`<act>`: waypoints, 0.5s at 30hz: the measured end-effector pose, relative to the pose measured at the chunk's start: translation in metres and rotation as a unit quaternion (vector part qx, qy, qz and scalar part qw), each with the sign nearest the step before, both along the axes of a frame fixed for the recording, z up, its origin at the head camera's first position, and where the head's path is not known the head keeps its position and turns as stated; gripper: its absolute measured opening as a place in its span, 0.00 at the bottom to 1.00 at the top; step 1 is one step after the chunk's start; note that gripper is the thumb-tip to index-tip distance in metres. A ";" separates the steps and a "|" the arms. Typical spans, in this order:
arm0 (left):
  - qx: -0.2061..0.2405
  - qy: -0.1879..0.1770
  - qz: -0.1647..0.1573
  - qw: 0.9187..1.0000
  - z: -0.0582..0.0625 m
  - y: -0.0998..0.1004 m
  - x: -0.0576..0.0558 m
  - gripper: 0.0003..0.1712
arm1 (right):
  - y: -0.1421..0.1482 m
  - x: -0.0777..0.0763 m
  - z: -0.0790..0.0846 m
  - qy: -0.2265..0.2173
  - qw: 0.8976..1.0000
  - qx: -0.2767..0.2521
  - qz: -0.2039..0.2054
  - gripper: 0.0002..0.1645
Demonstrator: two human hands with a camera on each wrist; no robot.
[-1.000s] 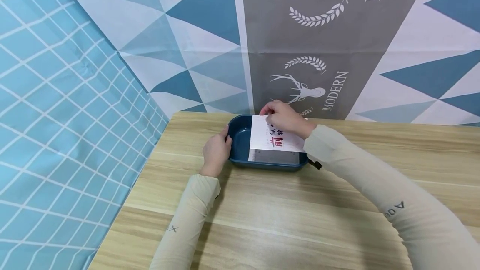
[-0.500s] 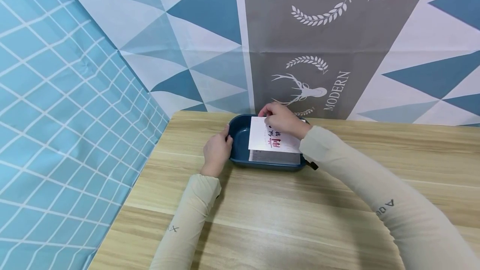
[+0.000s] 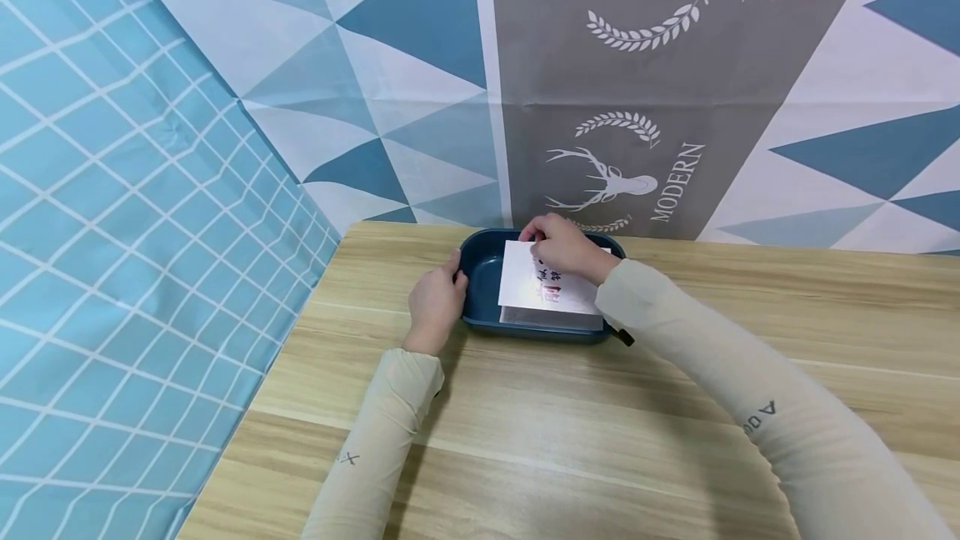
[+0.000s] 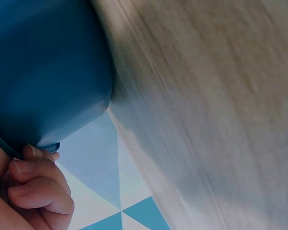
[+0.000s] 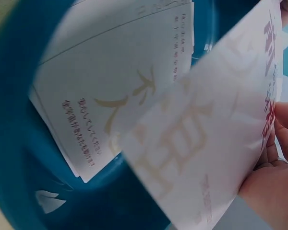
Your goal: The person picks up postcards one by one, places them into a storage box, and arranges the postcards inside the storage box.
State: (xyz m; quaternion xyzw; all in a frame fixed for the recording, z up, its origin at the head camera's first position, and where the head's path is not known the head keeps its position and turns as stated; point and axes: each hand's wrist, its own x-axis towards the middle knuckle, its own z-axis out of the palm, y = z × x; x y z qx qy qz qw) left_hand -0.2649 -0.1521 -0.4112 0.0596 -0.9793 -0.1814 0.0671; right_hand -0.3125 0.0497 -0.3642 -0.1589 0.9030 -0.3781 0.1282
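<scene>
A dark blue oblong plastic basin (image 3: 482, 290) sits at the table's back edge. My left hand (image 3: 435, 305) grips its left rim; in the left wrist view the curled fingers (image 4: 43, 189) hook the rim above the basin's outer wall (image 4: 48, 67). My right hand (image 3: 564, 248) pinches the far edge of a white card (image 3: 521, 277) with red and black brush characters. That card tilts over a stack of printed cards (image 5: 120, 96) lying inside the basin. From the right wrist, the back of the held card (image 5: 192, 143) shows pale gold characters.
The wood-grain table (image 3: 525, 440) stretches in front and to the right. A patterned wall covering (image 3: 420, 107) rises right behind the basin, and a blue gridded sheet (image 3: 150, 273) hangs along the left. A black strap end (image 3: 622, 337) dangles beneath the right sleeve.
My right hand has come slightly toward me with the card, which now covers more of the stack below. The left hand keeps its hold on the rim.
</scene>
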 end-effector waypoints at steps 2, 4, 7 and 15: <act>-0.003 0.002 -0.002 1.000 0.000 0.000 0.000 0.24 | 0.001 0.000 -0.003 -0.002 1.000 0.002 -0.002 0.16; -0.003 0.003 -0.002 1.000 0.000 0.000 0.001 0.24 | 0.001 0.000 -0.006 -0.004 1.000 0.005 -0.003 0.16; -0.002 0.001 -0.003 1.000 0.000 -0.001 0.001 0.24 | 0.002 0.000 -0.010 -0.005 1.000 0.006 -0.001 0.16; -0.002 0.001 -0.002 1.000 -0.001 -0.001 0.000 0.24 | 0.002 -0.001 -0.018 -0.005 1.000 -0.002 0.006 0.15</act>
